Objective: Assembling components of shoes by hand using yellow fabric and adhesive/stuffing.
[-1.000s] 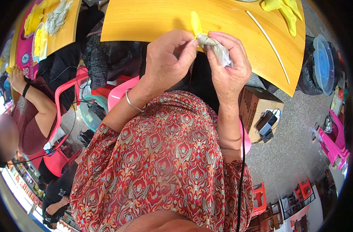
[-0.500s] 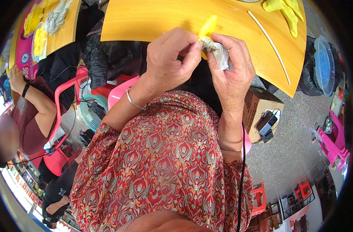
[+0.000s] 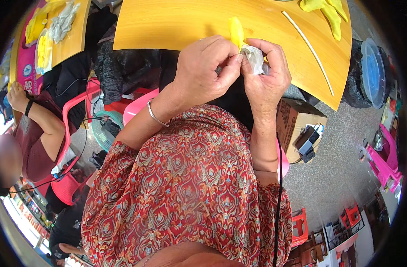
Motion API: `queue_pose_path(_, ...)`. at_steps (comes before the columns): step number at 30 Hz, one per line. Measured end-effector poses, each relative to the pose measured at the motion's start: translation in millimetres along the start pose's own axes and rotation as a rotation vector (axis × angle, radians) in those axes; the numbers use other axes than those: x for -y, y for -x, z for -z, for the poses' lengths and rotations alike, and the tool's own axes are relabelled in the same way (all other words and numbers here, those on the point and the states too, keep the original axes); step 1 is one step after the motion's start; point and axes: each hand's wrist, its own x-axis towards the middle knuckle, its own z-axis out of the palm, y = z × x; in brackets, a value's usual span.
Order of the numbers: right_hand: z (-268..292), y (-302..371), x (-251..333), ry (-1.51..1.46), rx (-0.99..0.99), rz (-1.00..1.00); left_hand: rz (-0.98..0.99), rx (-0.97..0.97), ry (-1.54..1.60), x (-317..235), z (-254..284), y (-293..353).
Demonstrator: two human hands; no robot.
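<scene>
Both of my hands meet just over the near edge of the yellow wooden table (image 3: 176,26). A soft yellow petal-shaped piece (image 3: 236,32) sticks up beyond the fingers. My left hand (image 3: 207,69), with a bangle on its wrist, is closed in a pinch at the lower end of that piece. Between the thumb and fingers of my right hand (image 3: 271,71) is a crumpled whitish plastic wad (image 3: 254,58), close against the yellow piece. Fingers hide where the two join, so I cannot tell how they are fastened.
A thin white rod (image 3: 308,50) and limp yellow pieces (image 3: 331,20) lie on the table's right side. Below stands a cardboard box (image 3: 297,129) with a black device. At left, a co-worker's arm (image 3: 47,122) reaches to another table with yellow pieces (image 3: 44,51).
My left hand has shifted slightly right, toward my right hand. The yellow piece stands more upright, and the plastic wad has turned a little in my right hand.
</scene>
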Motion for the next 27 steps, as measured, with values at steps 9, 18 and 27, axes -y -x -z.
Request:
queue_pose_path(9,18,-5,5,-0.393,0.144,-0.123,0.218,0.005,0.419,6,-4,2)
queue_pose_path(18,28,-10,-1,-0.926,0.455,-0.211,0.327,0.022,0.601,1,8,5)
queue_pose_path(27,20,-4,17,-0.648,0.228,-0.42,0.13,0.065,0.469,-2,14,2)
